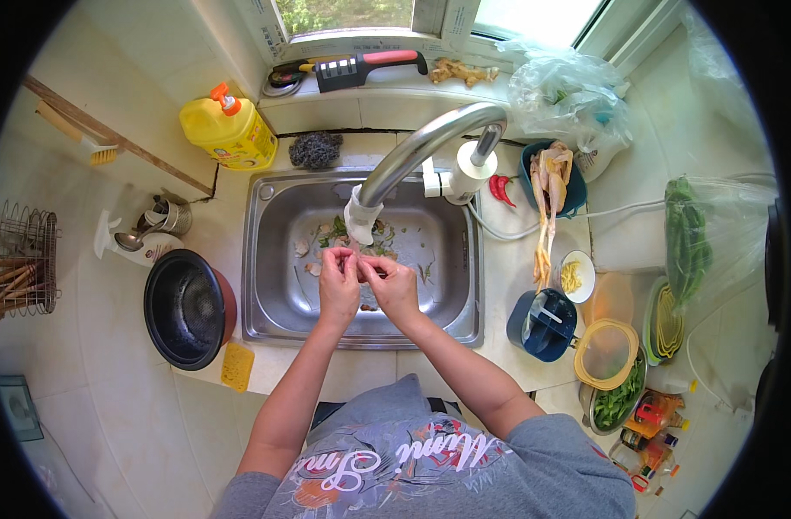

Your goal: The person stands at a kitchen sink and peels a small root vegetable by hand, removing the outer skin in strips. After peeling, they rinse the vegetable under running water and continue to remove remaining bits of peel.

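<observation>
My left hand (340,285) and my right hand (390,284) meet over a stainless-steel sink (275,285), just below the spout of a curved metal faucet (434,141). The fingertips of both hands are pinched together on a small item, mostly hidden by the fingers; what it is I cannot tell. A white nozzle (362,217) is fitted on the faucet's end, close above my fingers. Wet food scraps (334,230), green leafy bits and pale pieces, lie scattered over the sink bottom.
A black-lined pot (191,311) and a yellow sponge (238,367) stand left of the sink. Behind are a yellow detergent bottle (230,133) and a steel scourer (316,149). At right, a plucked bird (551,172) hangs over a teal container (574,202), near a blue divided container (543,324).
</observation>
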Motion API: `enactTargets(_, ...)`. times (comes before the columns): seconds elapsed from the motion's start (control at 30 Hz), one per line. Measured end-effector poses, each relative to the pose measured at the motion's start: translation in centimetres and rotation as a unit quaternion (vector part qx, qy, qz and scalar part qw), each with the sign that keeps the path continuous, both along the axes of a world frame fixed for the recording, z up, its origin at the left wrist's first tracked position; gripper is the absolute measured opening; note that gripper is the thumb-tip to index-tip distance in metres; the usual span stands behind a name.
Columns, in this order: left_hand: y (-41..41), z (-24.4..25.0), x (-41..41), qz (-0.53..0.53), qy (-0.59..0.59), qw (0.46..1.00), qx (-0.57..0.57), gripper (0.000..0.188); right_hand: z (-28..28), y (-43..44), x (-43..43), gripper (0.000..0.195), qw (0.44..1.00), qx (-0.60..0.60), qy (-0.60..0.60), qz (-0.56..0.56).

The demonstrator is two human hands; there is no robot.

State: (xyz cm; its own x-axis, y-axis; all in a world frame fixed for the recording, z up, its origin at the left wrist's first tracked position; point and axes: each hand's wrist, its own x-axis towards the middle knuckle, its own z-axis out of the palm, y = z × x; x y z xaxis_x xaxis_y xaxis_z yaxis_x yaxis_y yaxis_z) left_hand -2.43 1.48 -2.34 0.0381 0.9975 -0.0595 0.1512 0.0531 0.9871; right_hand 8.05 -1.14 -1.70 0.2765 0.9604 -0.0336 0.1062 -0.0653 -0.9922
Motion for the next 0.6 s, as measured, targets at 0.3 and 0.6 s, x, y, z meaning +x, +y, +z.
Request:
enactTargets(0.3, -0.2, -0.1, -0.5, -0.017, 0.131, 0.99, 0.057, 0.01, -3.1, 0.5, 0.4, 0.01, 0.956, 0.122, -0.263, 0.05)
enactTargets(0.6, 0.3, 0.0, -2.5, -0.067, -0.1, 0.983, -0.14, 0.012, -7.6, 2.2, 4.4, 0.016, 0.961, 0.044, -0.273, 0.002)
